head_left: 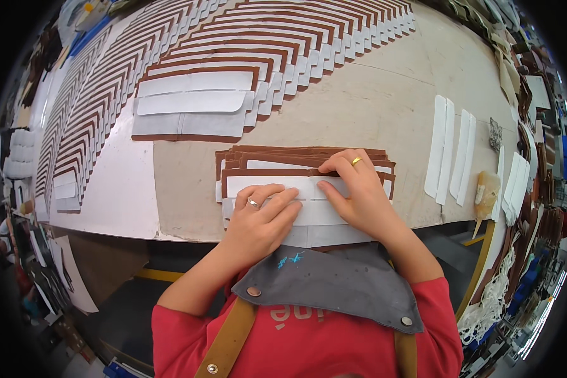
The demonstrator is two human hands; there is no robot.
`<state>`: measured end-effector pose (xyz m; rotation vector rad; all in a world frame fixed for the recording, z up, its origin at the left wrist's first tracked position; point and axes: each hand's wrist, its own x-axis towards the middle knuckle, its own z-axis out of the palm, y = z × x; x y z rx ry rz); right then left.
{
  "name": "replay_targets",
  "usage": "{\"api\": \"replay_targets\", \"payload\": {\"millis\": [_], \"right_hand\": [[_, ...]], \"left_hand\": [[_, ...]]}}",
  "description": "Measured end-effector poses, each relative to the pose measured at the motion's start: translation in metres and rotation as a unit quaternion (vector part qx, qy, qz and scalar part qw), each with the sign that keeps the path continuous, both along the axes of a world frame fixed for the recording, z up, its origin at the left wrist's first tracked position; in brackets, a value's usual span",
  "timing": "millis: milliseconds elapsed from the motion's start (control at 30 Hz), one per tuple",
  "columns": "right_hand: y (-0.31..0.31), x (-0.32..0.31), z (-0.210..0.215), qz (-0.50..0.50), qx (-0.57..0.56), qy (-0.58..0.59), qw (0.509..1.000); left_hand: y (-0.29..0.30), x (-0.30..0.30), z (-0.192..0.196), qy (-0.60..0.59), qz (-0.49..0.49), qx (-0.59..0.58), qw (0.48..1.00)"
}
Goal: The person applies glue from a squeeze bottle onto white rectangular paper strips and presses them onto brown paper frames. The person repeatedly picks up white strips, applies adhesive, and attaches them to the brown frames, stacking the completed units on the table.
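Observation:
A brown-edged panel with white strips on its face lies on top of a loose pile of similar panels at the table's front edge. My left hand rests on its white face, fingers stretched out and lying flat, a ring on one finger. At the panel's upper brown edge, my right hand has its thumb and bent forefinger close together, gripping the edge near the middle. The rest of that hand lies over the panel's right side and hides part of it.
Long overlapping rows of brown-and-white panels cover the table's far left. White strips lie at right, beside a brush-like tool in a yellowish container. The worktable ends right before my apron.

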<state>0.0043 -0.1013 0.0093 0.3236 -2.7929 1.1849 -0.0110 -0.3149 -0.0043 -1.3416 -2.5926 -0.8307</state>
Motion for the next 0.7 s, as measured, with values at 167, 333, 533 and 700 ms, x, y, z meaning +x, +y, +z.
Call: {"api": "replay_targets", "payload": {"millis": [167,333,533,700], "right_hand": [[0.0,-0.008,-0.004,0.015,0.002,-0.029,0.999],[0.001,-0.01,-0.003,0.021,-0.023,-0.078,0.996],[0.0,-0.007,-0.007,0.018,-0.022,-0.056,0.998],[-0.001,-0.006,-0.007,0.019,-0.015,-0.033,0.999]], "left_hand": [[-0.002,0.001,-0.01,-0.011,0.016,-0.02,1.0],[-0.003,0.002,-0.014,0.001,0.019,-0.029,0.999],[-0.003,0.003,-0.017,0.01,0.019,-0.031,0.999],[-0.005,0.003,-0.015,0.002,0.012,-0.037,0.999]]}}
